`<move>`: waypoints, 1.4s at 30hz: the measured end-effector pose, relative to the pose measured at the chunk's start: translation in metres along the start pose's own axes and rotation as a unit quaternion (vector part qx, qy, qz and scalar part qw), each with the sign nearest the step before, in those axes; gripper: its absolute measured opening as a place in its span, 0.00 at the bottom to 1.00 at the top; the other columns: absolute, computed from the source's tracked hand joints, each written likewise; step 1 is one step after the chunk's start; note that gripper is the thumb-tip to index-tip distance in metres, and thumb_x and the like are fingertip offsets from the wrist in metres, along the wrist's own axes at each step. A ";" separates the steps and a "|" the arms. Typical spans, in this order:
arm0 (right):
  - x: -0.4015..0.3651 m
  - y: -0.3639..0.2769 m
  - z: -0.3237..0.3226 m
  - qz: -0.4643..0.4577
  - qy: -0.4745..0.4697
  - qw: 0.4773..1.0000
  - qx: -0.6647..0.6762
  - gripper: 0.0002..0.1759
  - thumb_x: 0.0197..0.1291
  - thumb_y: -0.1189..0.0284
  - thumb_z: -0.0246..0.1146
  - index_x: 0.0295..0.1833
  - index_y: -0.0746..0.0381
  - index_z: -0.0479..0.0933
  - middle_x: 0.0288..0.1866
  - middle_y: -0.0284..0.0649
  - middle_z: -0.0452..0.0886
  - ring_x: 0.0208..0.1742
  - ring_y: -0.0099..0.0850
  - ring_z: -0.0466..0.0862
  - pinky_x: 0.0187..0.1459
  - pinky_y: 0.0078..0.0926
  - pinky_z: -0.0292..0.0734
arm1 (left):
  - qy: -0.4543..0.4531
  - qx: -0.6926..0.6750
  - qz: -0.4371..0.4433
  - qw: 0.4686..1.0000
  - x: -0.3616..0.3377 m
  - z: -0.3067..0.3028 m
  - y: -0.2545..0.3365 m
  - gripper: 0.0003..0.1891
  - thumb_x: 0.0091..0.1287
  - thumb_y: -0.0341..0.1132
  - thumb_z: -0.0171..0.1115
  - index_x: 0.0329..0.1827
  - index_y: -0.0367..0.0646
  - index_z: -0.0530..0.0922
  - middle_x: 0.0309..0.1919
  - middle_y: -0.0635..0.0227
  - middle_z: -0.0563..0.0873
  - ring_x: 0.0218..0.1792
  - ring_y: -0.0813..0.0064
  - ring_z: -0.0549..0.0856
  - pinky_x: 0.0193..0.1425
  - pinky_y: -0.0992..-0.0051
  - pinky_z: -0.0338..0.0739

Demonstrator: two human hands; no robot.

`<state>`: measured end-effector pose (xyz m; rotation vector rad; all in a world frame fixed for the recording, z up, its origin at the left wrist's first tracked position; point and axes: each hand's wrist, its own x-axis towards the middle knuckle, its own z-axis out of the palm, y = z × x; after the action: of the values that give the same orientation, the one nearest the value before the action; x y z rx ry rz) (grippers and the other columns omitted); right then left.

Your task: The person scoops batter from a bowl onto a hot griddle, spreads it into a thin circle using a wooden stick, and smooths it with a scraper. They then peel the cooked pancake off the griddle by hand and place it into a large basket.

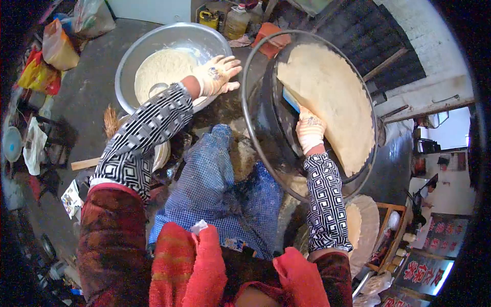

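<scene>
Basin (128, 71): sitting left, probably for easy reach, holding a big load of pale batter-like mix (166, 71).
Left hand (217, 75): hanging around the basin's right rim, gloved, spreading its fingers, gripping nothing; can't tell if touching metal.
Griddle (280, 120): sitting inside a metal hoop (243, 87), carrying the pale sheet.
Blue scraper (290, 100): reaching along the sheet's left edge, probably angled to meet it.
Right hand (310, 128): wrapping gloved fingers around the scraper, lol, firmly by the looks.
Pale sheet (330, 87): covering the griddle's right side, leaving dark surface showing leftward.

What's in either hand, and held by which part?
Right hand: a blue scraper, gripped at its near end. Left hand: nothing visible, open by the bowl.
</scene>
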<state>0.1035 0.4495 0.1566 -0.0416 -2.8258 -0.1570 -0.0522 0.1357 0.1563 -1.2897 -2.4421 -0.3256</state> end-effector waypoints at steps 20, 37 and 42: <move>0.010 -0.004 -0.007 0.069 -0.086 0.993 -0.035 0.13 0.58 0.74 0.51 0.47 0.58 0.77 0.44 0.43 0.85 0.45 0.37 0.86 0.44 0.39 0.79 | 0.001 -0.501 0.267 0.823 -0.103 0.032 0.405 0.09 0.48 0.38 0.60 0.22 0.41 0.75 0.27 0.58 0.77 0.33 0.59 0.78 0.41 0.61 0.74; 0.064 0.016 0.018 0.084 -0.068 0.994 0.005 0.13 0.61 0.71 0.52 0.43 0.62 0.81 0.40 0.44 0.86 0.41 0.38 0.86 0.39 0.44 0.80 | -0.007 0.076 0.081 0.994 0.034 0.036 -0.022 0.28 0.65 0.46 0.55 0.66 0.41 0.68 0.62 0.54 0.73 0.66 0.54 0.69 0.73 0.59 0.55; 0.079 0.031 0.028 0.093 -0.108 0.990 0.015 0.13 0.60 0.71 0.53 0.40 0.60 0.84 0.39 0.43 0.87 0.42 0.39 0.87 0.38 0.45 0.80 | -0.425 0.182 0.224 0.858 0.065 0.046 0.053 0.27 0.53 0.57 0.57 0.47 0.46 0.79 0.52 0.56 0.78 0.58 0.55 0.73 0.74 0.51 0.49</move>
<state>0.0215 0.4840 0.1579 -0.3343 -3.0181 -0.0725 -0.0513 0.2304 0.1435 -2.0247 -2.4805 0.9846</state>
